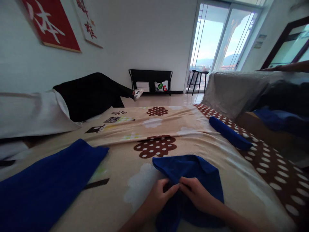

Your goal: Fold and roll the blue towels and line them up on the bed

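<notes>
Both hands are on the blue cloth (209, 180) here, low on the patterned blanket (111, 206) and well apart from its far edge. The left hand (161, 191) has its thumb and fingertips pinched together on the cloth, and right beside it the right hand (195, 193) pinches too, the fingertips of the two all but meeting. And look at how the cloth sits: one pointed flap reaches out beyond the left hand, a broad part spreads past the right hand, and more hangs below, between the wrists. Over on the blanket's left side lies a larger blue piece (55, 180), well apart from the left hand. Across to the right, a narrow blue fold (229, 133) rests along the spotted border (267, 158), toward the far right corner and beyond the right hand's reach of cloth.
</notes>
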`<state>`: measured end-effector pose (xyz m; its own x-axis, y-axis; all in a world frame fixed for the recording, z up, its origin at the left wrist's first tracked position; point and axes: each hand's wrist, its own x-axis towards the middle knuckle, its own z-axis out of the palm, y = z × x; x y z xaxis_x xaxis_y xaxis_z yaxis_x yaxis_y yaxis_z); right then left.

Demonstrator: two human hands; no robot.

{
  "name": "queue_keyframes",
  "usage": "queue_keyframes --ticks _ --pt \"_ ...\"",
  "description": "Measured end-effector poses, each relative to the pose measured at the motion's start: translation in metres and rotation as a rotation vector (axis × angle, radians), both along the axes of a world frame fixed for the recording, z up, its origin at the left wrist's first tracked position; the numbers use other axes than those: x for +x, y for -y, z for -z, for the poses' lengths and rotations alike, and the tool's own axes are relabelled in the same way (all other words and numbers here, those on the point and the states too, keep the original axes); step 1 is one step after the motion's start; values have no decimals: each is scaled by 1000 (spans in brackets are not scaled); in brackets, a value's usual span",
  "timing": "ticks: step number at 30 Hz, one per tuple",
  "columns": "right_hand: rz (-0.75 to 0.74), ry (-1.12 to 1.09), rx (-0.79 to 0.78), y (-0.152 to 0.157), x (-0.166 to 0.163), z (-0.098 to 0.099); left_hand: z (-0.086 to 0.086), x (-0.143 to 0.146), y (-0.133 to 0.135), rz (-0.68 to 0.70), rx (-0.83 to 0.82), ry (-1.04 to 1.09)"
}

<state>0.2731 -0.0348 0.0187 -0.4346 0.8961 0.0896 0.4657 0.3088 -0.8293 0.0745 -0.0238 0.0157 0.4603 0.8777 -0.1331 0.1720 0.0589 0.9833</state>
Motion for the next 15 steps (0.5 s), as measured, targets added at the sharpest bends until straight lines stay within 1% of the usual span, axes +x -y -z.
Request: queue_keyframes --ticks 4,7,9,11,12,15 --pt "11 15 5 3 2 0 -4 3 5 -17 66 -29" --pt "26 27 23 5 3 3 -6 7 6 -3 50 8" --pt "65 24 39 5 7 6 -5 6 5 -29 27 14" --pt "128 14 56 3 19 11 -2 1 0 -94 -1 20" --pt "172 9 67 0 28 13 0 -3 -3 -149 -19 28" --pt "362 7 115 -6 72 16 2 -23 -16 -396 -80 59"
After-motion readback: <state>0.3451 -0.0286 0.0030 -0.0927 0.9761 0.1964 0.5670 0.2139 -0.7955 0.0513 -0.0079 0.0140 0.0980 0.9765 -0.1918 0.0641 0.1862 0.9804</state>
